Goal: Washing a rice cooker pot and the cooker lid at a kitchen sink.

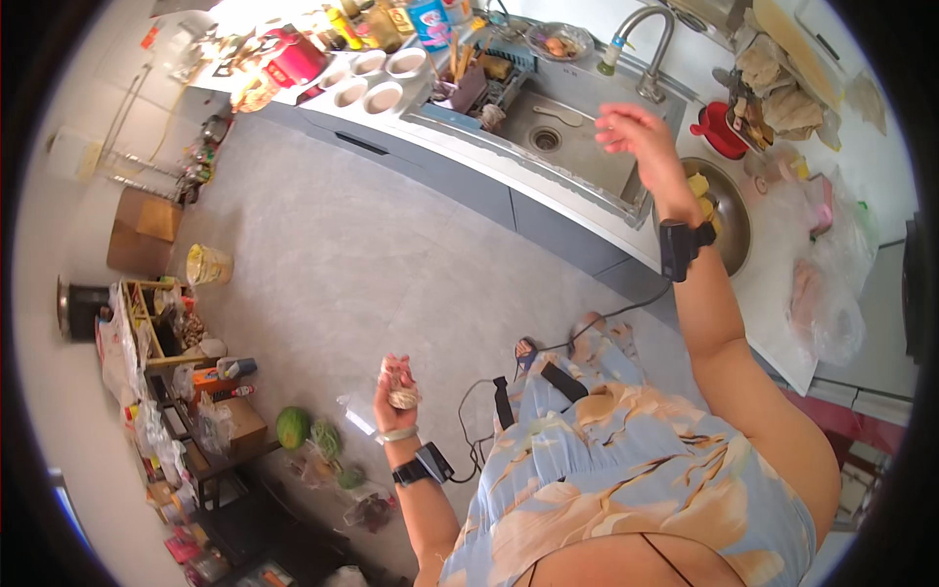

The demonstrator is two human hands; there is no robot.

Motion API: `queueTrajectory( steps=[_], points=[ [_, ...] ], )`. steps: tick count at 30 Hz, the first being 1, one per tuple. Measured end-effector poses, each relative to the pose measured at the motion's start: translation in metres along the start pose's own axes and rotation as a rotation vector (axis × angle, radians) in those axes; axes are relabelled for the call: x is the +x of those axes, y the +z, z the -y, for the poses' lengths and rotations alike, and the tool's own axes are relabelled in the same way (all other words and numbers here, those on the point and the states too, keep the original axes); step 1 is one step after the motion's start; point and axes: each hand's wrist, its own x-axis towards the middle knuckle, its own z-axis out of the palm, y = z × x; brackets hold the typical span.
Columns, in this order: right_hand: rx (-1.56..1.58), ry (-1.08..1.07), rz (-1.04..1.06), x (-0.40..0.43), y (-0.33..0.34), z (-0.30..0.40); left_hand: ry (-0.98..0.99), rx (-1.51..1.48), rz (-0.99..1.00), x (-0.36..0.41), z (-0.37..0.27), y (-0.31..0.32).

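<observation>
My left hand [396,392] is held out low over the grey floor, its fingers curled around a small pale food item [403,397]. Fingers partly cover that item, and its exact kind is unclear. My right hand [637,139] reaches above the right part of the steel sink [598,158], fingers apart and nothing visible in them. Beneath my right wrist, a steel bowl [736,220] with peeled yellow pieces [700,192] stands on the white counter. A white spoon [557,115] lies in the sink near the drain, and the faucet [651,84] rises behind it.
Several white cups [383,97] and a red pot [293,59] stand left of the sink. A red pan [722,132] and plastic bags [836,308] lie to the right. A watermelon [293,428] rests on the floor by a loaded shelf [172,359]. Cables [623,312] run from my wrist bands.
</observation>
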Motion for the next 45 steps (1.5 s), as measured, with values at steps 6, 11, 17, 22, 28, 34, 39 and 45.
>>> queueTrajectory(
  steps=[6, 11, 17, 22, 28, 34, 39, 45],
  points=[
    [-0.034, 0.04, -0.147, 0.042, -0.04, -0.01, -0.153, 0.019, 0.057, 0.124, -0.014, 0.079],
    [0.054, 0.065, -0.217, 0.086, -0.07, -0.034, -0.245, 0.203, 0.097, 0.199, 0.011, 0.146],
    [0.158, 0.214, -0.474, 0.159, -0.12, -0.087, -0.379, 0.375, 0.194, 0.261, 0.034, 0.222],
    [0.059, 0.257, -0.564, 0.187, -0.133, -0.093, -0.423, 0.478, 0.265, 0.294, 0.058, 0.323],
    [-0.024, 0.429, -0.154, 0.179, -0.067, -0.072, -0.657, 0.258, 0.677, 0.363, 0.087, 0.406],
    [0.156, 0.271, -0.037, 0.179, -0.034, -0.038, -0.705, 0.151, 0.801, 0.373, 0.115, 0.487],
    [0.276, 0.179, -0.004, 0.195, 0.005, -0.023, -0.691, 0.24, 0.835, 0.374, 0.134, 0.518],
    [0.39, 0.29, -0.104, 0.202, -0.032, -0.058, -0.729, 0.025, 0.662, 0.391, 0.142, 0.513]
  ],
)
